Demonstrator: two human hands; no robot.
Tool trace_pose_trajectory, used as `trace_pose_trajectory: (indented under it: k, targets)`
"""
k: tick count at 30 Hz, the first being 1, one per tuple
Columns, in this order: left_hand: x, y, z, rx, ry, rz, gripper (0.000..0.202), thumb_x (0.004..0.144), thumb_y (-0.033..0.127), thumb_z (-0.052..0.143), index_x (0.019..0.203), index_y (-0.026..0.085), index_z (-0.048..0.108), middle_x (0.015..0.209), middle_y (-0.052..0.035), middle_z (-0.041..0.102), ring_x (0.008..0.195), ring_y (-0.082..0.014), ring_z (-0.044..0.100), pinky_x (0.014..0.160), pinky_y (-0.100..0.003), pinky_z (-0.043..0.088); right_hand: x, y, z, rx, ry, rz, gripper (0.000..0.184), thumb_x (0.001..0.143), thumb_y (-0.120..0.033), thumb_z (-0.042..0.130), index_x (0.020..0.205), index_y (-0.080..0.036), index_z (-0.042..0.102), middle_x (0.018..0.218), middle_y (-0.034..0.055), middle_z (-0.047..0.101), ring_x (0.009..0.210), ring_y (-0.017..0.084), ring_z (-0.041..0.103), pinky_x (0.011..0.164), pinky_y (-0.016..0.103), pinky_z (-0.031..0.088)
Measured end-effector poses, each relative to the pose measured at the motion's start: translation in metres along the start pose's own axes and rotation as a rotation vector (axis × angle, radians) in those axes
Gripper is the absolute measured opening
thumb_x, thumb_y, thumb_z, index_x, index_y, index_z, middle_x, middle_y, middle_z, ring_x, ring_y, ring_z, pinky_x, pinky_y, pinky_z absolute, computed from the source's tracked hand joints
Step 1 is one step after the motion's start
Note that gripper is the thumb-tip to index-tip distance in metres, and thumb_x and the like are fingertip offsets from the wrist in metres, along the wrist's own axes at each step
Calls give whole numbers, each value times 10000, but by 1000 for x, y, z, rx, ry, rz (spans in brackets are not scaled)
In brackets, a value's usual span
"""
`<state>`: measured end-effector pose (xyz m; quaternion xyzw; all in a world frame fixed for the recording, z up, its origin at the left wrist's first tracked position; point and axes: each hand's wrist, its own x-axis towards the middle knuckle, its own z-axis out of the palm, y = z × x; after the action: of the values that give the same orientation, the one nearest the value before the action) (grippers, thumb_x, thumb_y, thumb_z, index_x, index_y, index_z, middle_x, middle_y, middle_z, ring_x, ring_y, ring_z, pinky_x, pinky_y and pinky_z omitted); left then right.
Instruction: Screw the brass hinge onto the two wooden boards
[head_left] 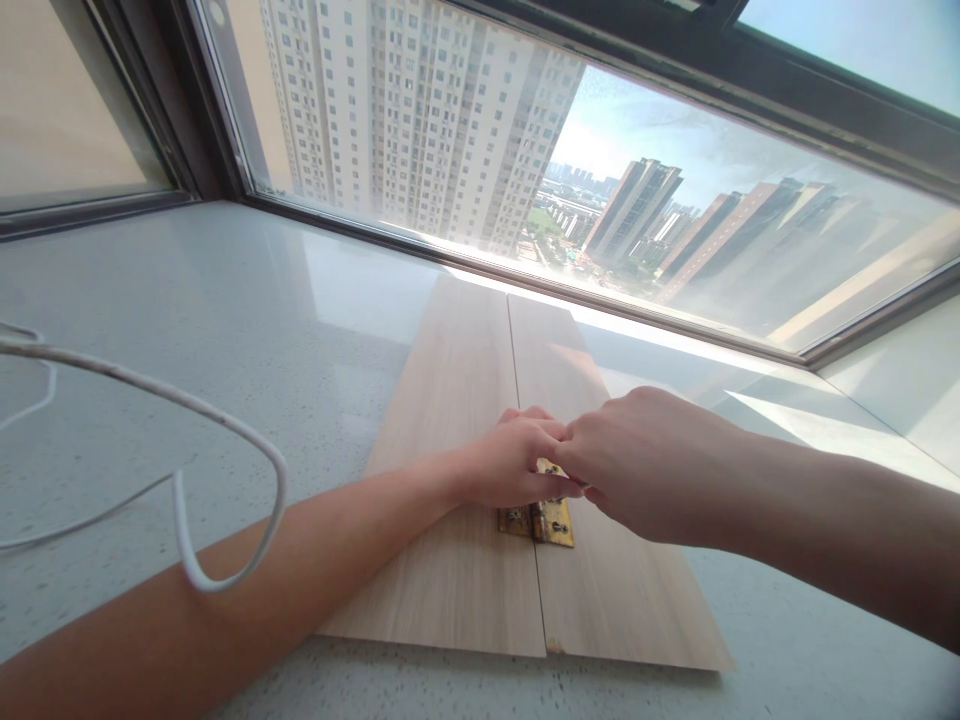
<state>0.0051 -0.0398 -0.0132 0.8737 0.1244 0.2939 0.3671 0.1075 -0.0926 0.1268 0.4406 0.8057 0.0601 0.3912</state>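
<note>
- Hinge: brass-coloured, lying across the seam between two boards; its near edge shows, while the left hand covers much of the remainder. Dark marks on the leaves suggest screws or screw holes, too small to distinguish.
- Left hand: over the hinge, fingers curled and thumb extended toward the right hand. The gap between thumb and fingers is narrow; whether anything is pinched there cannot be told.
- Right hand: back uppermost, fingertips meeting those of the left. Its fingers are largely concealed, so its grip and any small object within it cannot be determined.
- Left board and right board: pale wood grain, laid flat side by side; forearm and hands mask their middle portions. A small rough patch marks the right board's near edge, beside the seam.
- White cable: looped in front of the left forearm, cut off by the left margin.
- Window: beyond the speckled countertop; glare obscures the sill line.
</note>
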Motion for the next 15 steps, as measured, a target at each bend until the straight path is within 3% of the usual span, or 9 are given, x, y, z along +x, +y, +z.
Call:
trace_pose_trajectory:
  k: [3, 9, 15]
  targets:
    - [0, 0, 1, -1, 3, 7, 90, 838, 272, 647, 781, 223, 698, 921, 13, 686, 1061, -205, 524, 992, -358, 320, 1, -1, -3, 17, -33, 3, 174, 702, -74, 608, 789, -208, 678, 597, 0, 575, 457, 138, 447, 464, 278, 232]
    - [-1, -1, 0, 1, 35, -6, 64, 811, 282, 685, 794, 223, 703, 906, 2, 673, 1069, -211, 511, 990, -367, 323, 2, 1, 2, -26, -19, -7, 175, 714, -63, 583, 582, -173, 616, 543, 10, 537, 434, 112, 422, 489, 280, 234]
    - [-1, 3, -1, 9, 2, -2, 85, 848, 228, 627, 824, 217, 708, 923, -7, 682, 1055, -209, 528, 984, -380, 323, 1, 2, 5, -1, -27, 12, 198, 708, -64, 578, 774, -211, 692, 629, 7, 599, 454, 136, 456, 451, 274, 227]
